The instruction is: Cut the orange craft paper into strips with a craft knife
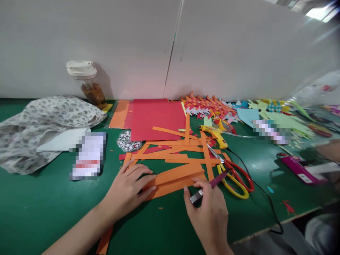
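A folded orange paper sheet (175,180) lies on the green table in front of me, with a crease along its length. My left hand (132,180) is at its left end, thumb and forefinger holding the paper against the table while the other fingers reach over orange strips. In my right hand (209,209) is a utility knife (216,180), purple with a metal end pointing down to the left. The right fingertips are by the sheet's right end. Several loose orange paper strips (174,156) lie just beyond, beside scissors (235,177) with red and yellow handles.
Red paper (156,120) lies behind the strips, near a round container of googly eyes (129,141). A yellow glue gun (216,136) trails a black cord. Leftward are a phone (89,156), patterned cloth (50,124) and cup (89,85). Another person's hand (330,150) is at right.
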{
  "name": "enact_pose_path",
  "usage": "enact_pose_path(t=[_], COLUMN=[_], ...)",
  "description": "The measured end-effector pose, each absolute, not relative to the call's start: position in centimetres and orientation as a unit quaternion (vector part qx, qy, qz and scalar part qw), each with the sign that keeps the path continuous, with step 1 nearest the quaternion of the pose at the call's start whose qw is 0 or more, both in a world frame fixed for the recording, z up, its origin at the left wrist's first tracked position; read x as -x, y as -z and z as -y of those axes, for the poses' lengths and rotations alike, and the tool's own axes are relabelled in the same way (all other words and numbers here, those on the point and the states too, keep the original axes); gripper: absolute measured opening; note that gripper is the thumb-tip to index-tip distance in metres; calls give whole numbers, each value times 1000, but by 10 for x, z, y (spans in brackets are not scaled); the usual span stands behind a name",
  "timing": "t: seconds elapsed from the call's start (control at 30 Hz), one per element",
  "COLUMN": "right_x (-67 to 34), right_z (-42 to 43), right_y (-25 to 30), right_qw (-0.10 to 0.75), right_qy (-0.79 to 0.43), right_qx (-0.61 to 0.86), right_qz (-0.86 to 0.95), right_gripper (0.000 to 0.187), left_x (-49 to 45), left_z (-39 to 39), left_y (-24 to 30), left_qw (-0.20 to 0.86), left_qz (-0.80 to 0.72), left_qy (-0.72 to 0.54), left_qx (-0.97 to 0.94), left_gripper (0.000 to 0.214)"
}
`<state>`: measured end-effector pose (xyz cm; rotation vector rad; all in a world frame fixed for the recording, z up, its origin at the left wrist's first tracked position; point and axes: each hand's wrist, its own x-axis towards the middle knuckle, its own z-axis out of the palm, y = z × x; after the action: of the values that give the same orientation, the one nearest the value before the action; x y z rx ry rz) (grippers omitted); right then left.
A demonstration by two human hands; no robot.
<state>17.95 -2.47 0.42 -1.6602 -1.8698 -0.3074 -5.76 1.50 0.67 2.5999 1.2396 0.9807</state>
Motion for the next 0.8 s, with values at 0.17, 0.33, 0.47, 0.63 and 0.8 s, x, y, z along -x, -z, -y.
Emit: enact_pose_path(t=[0.17,0.33,0.47,0.63,0.8], right_x=[-180,-179,-179,-183,-192], right_z=[24,23,25,38,48], right_y=[-3,-3,-6,-9,-4], right_qw=[309,310,389,489,501], right_qy=[104,98,58,14,-4], right_qx=[646,662,626,447,401], right_qz=[691,675,673,749,767], right_gripper=[17,17,11,7,41], left_x=[59,61,61,60,59], left_z=[-18,-19,-18,-17,-17], left_y=[-7,-6,-6,-6,-3], left_qw=[70,103,96,87,60], left_qz=[-405,-372,-346,-332,-316], left_qy=[-318,-287,-303,-302,-317], left_qx=[-855,-877,-883,-889,-892], left_gripper=[18,28,21,19,19])
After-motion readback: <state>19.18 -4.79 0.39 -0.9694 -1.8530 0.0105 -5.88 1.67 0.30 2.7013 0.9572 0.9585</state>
